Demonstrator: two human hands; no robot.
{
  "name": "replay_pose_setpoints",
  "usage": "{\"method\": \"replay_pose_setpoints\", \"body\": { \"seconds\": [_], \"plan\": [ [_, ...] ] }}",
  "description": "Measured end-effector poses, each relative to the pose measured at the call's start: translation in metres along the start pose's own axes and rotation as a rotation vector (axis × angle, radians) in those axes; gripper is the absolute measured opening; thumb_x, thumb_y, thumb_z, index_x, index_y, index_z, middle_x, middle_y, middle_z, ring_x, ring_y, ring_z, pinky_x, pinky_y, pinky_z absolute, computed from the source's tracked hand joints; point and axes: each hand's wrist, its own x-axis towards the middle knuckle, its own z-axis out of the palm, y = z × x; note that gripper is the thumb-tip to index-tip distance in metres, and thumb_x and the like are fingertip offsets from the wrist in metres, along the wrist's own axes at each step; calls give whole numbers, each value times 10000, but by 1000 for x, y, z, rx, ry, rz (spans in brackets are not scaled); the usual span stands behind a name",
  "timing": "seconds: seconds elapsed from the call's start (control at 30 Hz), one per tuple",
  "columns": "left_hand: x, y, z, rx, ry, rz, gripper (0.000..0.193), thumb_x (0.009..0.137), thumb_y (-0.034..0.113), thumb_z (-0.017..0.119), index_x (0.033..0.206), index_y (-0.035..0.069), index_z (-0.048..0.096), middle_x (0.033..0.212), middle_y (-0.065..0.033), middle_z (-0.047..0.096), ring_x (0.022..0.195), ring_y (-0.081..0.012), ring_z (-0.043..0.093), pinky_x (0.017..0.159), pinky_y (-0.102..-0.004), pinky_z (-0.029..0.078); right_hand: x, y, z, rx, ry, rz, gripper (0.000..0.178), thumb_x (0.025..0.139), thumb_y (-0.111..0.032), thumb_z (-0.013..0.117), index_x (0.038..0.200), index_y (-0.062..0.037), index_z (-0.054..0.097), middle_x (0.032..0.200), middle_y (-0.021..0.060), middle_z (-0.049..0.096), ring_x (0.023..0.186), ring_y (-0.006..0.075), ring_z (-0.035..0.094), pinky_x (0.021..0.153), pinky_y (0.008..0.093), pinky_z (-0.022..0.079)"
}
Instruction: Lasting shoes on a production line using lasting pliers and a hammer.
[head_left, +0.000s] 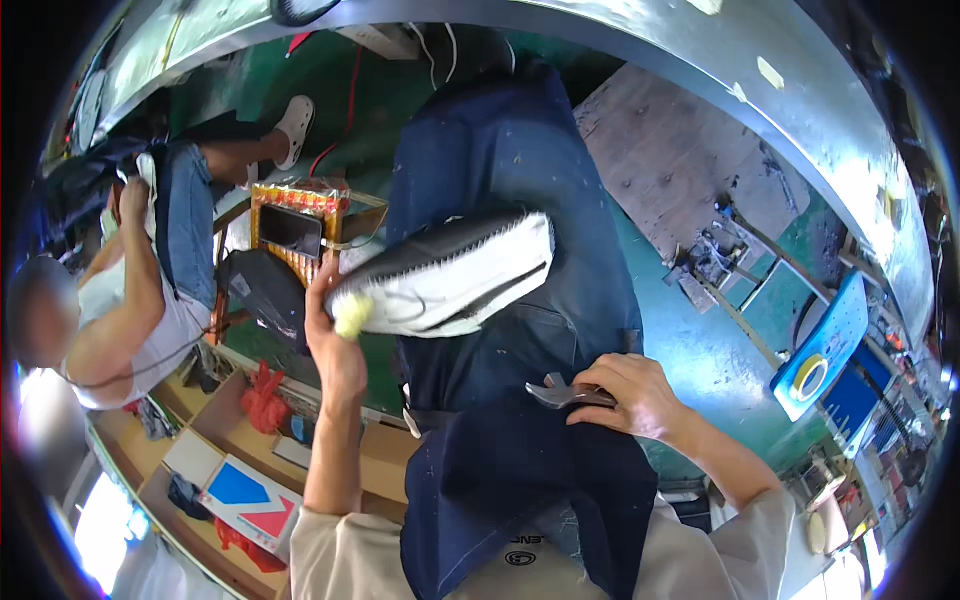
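My left hand [338, 348] is closed on one end of a shoe on its last [465, 285], held tilted over my lap. Its white underside faces up, with a dark slit along it, and a black upper with a jagged edge runs along the far side. A pale yellow lump [352, 314] shows at the end near my thumb; I cannot make out what it is. My right hand [632, 395] is wrapped round metal pincers [555, 391], their jaws pointing left. The pincers are over my dark blue apron [500, 450], apart from the shoe.
A metal-edged bench [480, 14] curves across the far side. To the left, a phone [290, 231] lies on an orange box beside a black bag [262, 295]; another person [125, 300] sits beyond. A wooden shelf [385, 455] holds boxes. On the right, tape [808, 378] lies on a blue board.
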Motion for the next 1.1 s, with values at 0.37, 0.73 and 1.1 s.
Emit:
{"method": "replay_pose_setpoints", "body": {
  "seconds": [0.37, 0.73, 1.1],
  "plan": [
    [97, 22, 69, -571, -211, -269, 528, 1056, 421, 514, 1298, -36, 624, 1179, -160, 736, 1013, -265, 741, 923, -397, 606, 43, -23, -21, -65, -33, 89, 283, 946, -248, 746, 1174, -103, 663, 930, 89, 679, 735, 252, 698, 649, 361, 545],
    [100, 35, 181, -222, -454, -453, 511, 1095, 383, 436, 1373, -11, 606, 1272, -121, 705, 1135, -212, 686, 1029, -345, 512, 107, 4, -5, 43, 309, 369, 165, 1073, -142, 549, 1196, -32, 564, 793, 86, 696, 660, 208, 700, 624, 337, 546],
    [53, 10, 166, -609, -307, -591, 612, 1126, 495, 357, 1529, 48, 469, 1454, -105, 598, 1303, -205, 585, 1128, -362, 444, 117, 5, -61, 401, -61, 482, 301, 1108, -304, 492, 1079, -7, 530, 807, 99, 699, 673, 222, 694, 626, 363, 530]
  ]
}}
